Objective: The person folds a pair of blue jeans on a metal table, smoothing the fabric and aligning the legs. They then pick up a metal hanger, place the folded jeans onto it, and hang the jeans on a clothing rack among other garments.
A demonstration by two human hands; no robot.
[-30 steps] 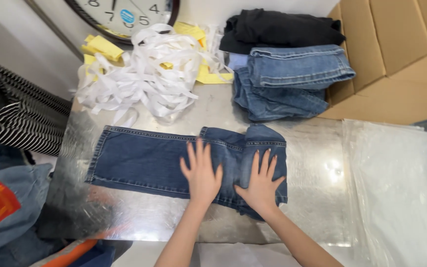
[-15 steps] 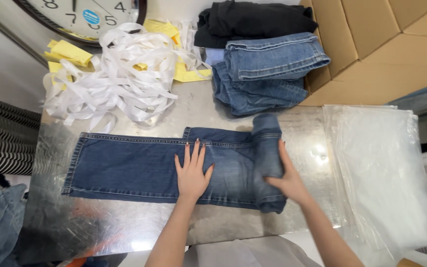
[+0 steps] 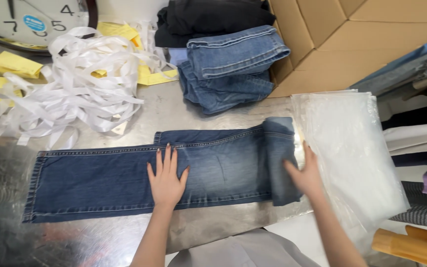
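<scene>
While both hands lie flat, open, on jeans (image 3: 124, 178) | left (image 3: 165, 175) | right (image 3: 305, 175) | bags (image 3: 352, 148) alongside

Lying beyond your work: folded jeans stack (image 3: 233, 69), white strap tangle (image 3: 75, 84), wall clock (image 3: 30, 20), cardboard box (image 3: 352, 39), plastic bags (image 3: 357, 148).

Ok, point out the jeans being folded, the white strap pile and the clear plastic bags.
dark jeans (image 3: 100, 180), head view, flat leg panel left of the left hand.
white strap pile (image 3: 77, 89), head view, middle of the tangle.
clear plastic bags (image 3: 357, 148), head view, top sheet's centre.
</scene>
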